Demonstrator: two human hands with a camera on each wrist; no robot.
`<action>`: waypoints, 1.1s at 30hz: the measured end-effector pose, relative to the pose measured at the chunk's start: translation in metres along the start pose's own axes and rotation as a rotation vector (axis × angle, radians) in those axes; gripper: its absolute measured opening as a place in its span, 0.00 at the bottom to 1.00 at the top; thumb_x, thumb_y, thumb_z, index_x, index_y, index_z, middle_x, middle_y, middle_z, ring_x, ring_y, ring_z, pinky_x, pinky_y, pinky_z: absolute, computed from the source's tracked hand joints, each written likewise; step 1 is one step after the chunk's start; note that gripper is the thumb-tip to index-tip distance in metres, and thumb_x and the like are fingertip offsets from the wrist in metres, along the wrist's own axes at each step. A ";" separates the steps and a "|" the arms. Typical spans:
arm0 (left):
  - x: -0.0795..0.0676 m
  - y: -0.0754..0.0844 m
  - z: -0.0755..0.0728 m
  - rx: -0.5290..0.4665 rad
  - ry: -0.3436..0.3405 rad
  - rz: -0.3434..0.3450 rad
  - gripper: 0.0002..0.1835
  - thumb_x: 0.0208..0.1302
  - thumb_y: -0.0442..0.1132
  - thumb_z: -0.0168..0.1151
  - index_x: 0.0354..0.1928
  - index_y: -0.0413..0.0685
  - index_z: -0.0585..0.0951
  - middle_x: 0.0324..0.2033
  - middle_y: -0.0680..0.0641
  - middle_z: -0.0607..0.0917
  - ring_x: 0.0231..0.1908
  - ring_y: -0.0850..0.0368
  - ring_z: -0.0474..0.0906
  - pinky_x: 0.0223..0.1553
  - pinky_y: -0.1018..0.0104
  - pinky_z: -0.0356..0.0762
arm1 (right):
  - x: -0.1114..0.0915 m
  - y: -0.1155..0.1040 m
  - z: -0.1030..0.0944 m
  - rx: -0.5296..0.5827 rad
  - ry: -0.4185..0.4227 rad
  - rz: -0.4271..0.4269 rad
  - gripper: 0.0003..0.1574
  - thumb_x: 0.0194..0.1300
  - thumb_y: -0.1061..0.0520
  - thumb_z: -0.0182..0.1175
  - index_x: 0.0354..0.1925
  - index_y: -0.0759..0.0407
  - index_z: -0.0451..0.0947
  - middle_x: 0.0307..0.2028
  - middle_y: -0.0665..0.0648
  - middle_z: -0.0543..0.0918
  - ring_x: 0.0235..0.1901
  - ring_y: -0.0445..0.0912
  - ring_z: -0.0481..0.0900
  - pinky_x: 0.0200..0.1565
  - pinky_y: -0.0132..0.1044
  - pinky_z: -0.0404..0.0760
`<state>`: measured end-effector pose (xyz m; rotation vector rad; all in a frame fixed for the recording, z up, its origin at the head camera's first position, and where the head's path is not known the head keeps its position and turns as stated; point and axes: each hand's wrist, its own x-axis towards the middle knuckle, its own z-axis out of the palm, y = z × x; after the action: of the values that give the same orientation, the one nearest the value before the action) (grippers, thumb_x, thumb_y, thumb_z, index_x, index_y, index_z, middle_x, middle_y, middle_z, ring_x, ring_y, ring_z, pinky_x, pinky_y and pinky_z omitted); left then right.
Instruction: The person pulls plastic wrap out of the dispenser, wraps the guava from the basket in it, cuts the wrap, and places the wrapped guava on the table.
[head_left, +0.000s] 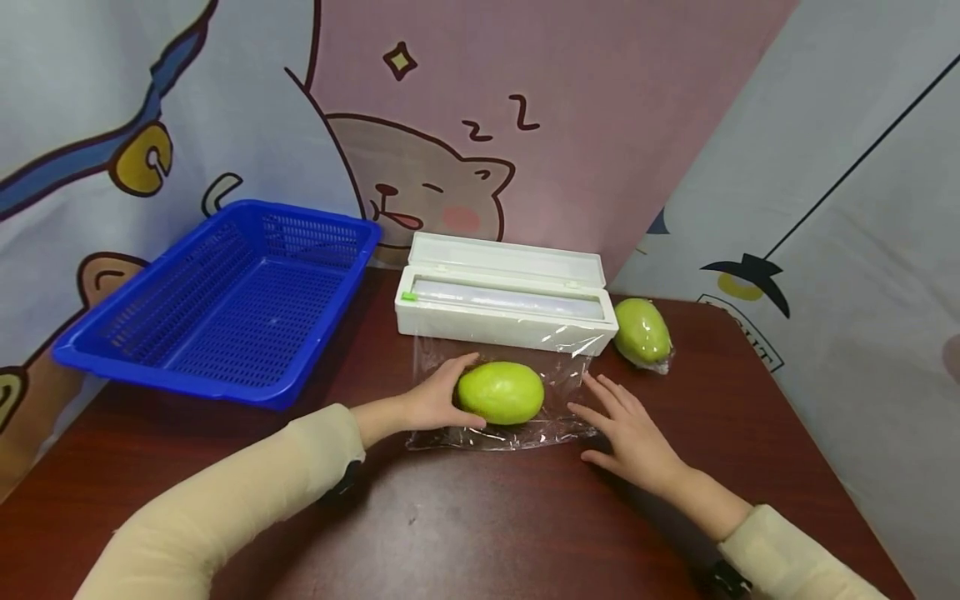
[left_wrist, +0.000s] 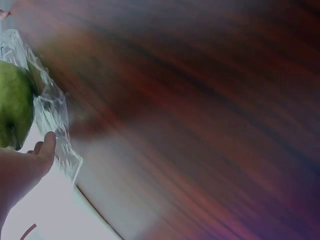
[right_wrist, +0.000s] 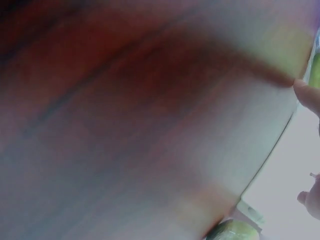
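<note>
A green mango [head_left: 501,392] lies on its side on a sheet of clear plastic wrap [head_left: 562,385] on the table. Around the mango's left end my left hand [head_left: 435,398] curves, with thumb and fingers on opposite sides of it. My right hand [head_left: 630,433] has its fingers spread by the right edge of the wrap and holds nothing. Behind the mango stands a white wrap dispenser [head_left: 506,325] with its lid raised and a roll inside. The wrap runs forward from the dispenser's front. In the left wrist view, the mango [left_wrist: 14,102] shows its stem end near my thumb.
A second green mango [head_left: 642,332], covered in clear film, sits just right of the dispenser. At the left stands a blue plastic basket [head_left: 322,333]. A printed cloth [head_left: 600,83] hangs behind the dark wooden table [head_left: 465,525].
</note>
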<state>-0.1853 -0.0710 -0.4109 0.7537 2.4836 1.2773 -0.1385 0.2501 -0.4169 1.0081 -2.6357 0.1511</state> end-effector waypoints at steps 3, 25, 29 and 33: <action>-0.009 -0.003 -0.005 0.018 0.038 -0.047 0.49 0.45 0.44 0.74 0.65 0.33 0.57 0.61 0.33 0.64 0.62 0.40 0.62 0.64 0.46 0.62 | -0.002 0.002 0.000 0.012 -0.030 -0.027 0.26 0.41 0.51 0.75 0.42 0.54 0.83 0.63 0.67 0.66 0.61 0.65 0.63 0.56 0.61 0.66; -0.048 -0.015 -0.017 0.662 -0.080 0.339 0.05 0.53 0.44 0.67 0.24 0.58 0.80 0.34 0.55 0.77 0.41 0.57 0.72 0.44 0.60 0.73 | 0.008 0.005 0.002 0.026 0.105 -0.080 0.10 0.41 0.59 0.73 0.23 0.49 0.81 0.57 0.65 0.74 0.59 0.62 0.66 0.58 0.54 0.65; -0.050 -0.014 -0.017 0.730 -0.050 0.426 0.05 0.54 0.45 0.67 0.24 0.58 0.80 0.33 0.56 0.77 0.41 0.59 0.73 0.46 0.61 0.72 | 0.010 0.009 -0.002 0.042 0.114 -0.099 0.09 0.42 0.61 0.72 0.24 0.50 0.81 0.58 0.64 0.73 0.60 0.62 0.66 0.70 0.43 0.53; -0.051 -0.011 -0.018 0.771 -0.011 0.501 0.05 0.52 0.44 0.68 0.24 0.58 0.80 0.31 0.57 0.76 0.40 0.59 0.74 0.47 0.62 0.72 | 0.014 0.013 -0.005 0.065 0.132 -0.099 0.12 0.40 0.64 0.73 0.24 0.52 0.81 0.58 0.64 0.73 0.61 0.61 0.65 0.72 0.37 0.43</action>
<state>-0.1549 -0.1168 -0.4099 1.6170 2.8725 0.3476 -0.1557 0.2525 -0.4078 1.1077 -2.4714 0.2718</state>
